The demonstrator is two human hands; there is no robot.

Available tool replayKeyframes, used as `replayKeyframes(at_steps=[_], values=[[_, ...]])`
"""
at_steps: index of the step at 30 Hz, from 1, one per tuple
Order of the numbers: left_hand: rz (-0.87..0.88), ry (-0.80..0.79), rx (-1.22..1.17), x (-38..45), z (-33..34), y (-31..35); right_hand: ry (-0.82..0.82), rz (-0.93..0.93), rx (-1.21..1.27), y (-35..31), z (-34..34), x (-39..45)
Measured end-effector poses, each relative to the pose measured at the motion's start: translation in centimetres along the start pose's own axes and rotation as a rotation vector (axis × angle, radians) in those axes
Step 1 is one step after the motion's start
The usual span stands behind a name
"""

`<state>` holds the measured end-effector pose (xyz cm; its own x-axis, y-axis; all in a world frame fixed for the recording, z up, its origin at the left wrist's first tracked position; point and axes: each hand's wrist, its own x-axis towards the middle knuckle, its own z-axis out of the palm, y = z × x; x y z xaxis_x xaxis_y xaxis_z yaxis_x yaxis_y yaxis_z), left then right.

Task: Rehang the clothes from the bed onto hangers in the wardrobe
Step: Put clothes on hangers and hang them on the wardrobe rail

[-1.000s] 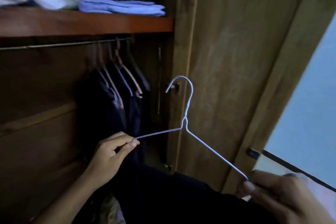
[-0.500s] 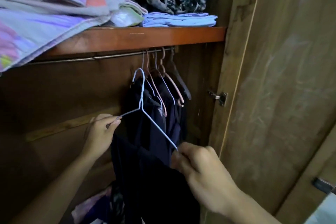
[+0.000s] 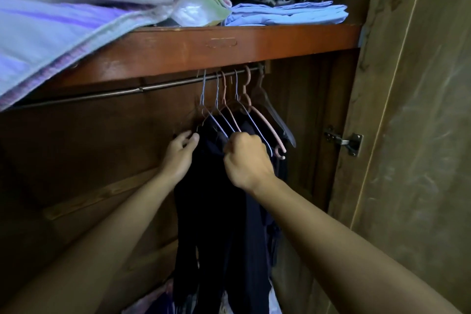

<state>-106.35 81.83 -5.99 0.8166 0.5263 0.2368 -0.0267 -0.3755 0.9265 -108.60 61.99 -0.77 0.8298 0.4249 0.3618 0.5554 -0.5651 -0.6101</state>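
Under the wooden shelf [image 3: 178,46] stacked with folded linen, a dark garment [image 3: 216,211] hangs from the rail [image 3: 102,94] on a pale wire hanger [image 3: 204,99]. Both forearms reach up and forward: the right hand [image 3: 246,158] is fisted around the hanger's right shoulder, the left hand [image 3: 179,151] pinches its left end

Both bare arms reach up toward the rail [image 3: 127,91], left hand [image 3: 179,153] pinching just below it, right hand [image 3: 246,158] fisted beside the left.
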Motion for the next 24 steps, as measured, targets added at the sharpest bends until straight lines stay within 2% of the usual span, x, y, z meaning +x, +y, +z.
replayKeyframes(at_steps=[4, 11, 15, 18, 20, 22, 24], values=[[0.049, -0.091, -0.011, -0.3, 2.0, -0.1, 0.028, 0.039, -0.047, -0.5, 0.9, 3.3], [-0.033, -0.169, -0.202, -0.8, 6.9, -1.7, -0.005, 0.064, -0.189, 1.4, 4.7, 7.0], [-0.147, -0.311, -0.116, -0.4, 8.1, -2.0, -0.044, 0.121, -0.264, 4.0, 5.6, 7.0], [-0.15, -0.344, -0.072, -1.9, 8.2, -2.1, -0.055, 0.06, -0.368, 4.3, 5.4, 6.8], [-0.184, -0.316, -0.156, -3.0, 8.6, -1.6, 0.048, -0.081, -0.483, 4.0, 4.8, 6.2], [-0.149, -0.337, -0.262, -2.4, 9.1, -0.8, 0.238, -0.228, -0.531, 4.4, 4.1, 6.0], [-0.101, -0.332, -0.3, -1.7, 9.5, -1.0, 0.375, -0.262, -0.524, 5.7, 3.9, 6.3]])
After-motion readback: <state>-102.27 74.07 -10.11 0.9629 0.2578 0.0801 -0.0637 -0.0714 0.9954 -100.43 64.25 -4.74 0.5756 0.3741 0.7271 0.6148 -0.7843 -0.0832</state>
